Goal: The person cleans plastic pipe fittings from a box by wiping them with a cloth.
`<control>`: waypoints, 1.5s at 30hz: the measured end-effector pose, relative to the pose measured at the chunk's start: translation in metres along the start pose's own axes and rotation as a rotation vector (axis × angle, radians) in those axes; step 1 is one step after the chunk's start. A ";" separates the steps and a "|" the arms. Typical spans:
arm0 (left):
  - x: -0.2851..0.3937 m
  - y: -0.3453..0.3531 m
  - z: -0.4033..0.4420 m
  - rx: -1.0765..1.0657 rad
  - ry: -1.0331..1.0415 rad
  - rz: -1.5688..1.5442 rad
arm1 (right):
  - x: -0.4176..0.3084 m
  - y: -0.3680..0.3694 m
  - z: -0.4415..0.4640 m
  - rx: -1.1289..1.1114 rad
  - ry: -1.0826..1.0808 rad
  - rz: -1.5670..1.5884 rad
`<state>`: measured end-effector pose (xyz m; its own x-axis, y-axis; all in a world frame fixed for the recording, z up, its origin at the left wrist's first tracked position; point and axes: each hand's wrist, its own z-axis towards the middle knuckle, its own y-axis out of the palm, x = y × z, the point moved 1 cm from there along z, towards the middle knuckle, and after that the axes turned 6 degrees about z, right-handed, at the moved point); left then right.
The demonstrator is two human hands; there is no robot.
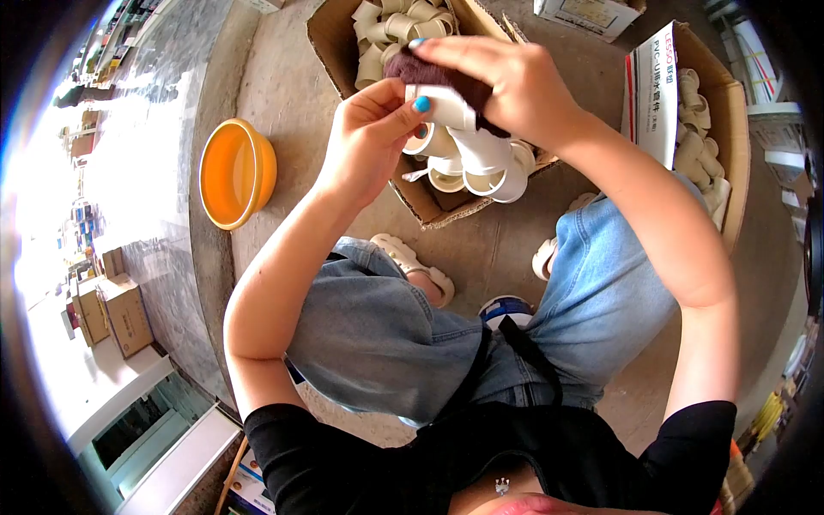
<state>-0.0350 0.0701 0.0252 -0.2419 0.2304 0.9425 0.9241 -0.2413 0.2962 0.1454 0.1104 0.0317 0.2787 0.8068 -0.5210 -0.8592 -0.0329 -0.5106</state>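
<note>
My left hand pinches a white PVC pipe fitting between thumb and fingers. Over the top of that fitting lies a dark brown cloth, held by my right hand with the fingers stretched across it. Both hands are raised above an open cardboard box full of pipe fittings. Just below the held piece, several white fittings lie at the near end of the box. More cream fittings are heaped at its far end. The cloth and my right hand hide part of the box.
A second cardboard box of fittings stands at the right, its printed flap upright. On the floor at the left sits an orange basin. My knees flank a blue-and-white round object. Another box is at the back.
</note>
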 end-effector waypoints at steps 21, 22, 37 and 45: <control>0.012 0.001 -0.005 -0.009 0.085 0.485 | -0.005 -0.004 0.004 0.050 -0.162 -0.148; 0.012 -0.001 -0.004 0.017 -0.013 0.424 | -0.006 -0.004 0.003 0.019 -0.278 -0.293; 0.031 0.006 -0.009 -0.079 0.430 0.778 | 0.000 0.005 -0.002 0.048 0.523 0.399; 0.044 0.009 -0.017 -0.253 0.932 1.297 | -0.003 0.003 -0.003 -0.198 1.119 1.197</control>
<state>-0.0427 0.0625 0.0714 0.4490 -0.8418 0.2996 0.5920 0.0291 -0.8054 0.1430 0.1059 0.0298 -0.2329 -0.5266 -0.8176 -0.7603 -0.4255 0.4907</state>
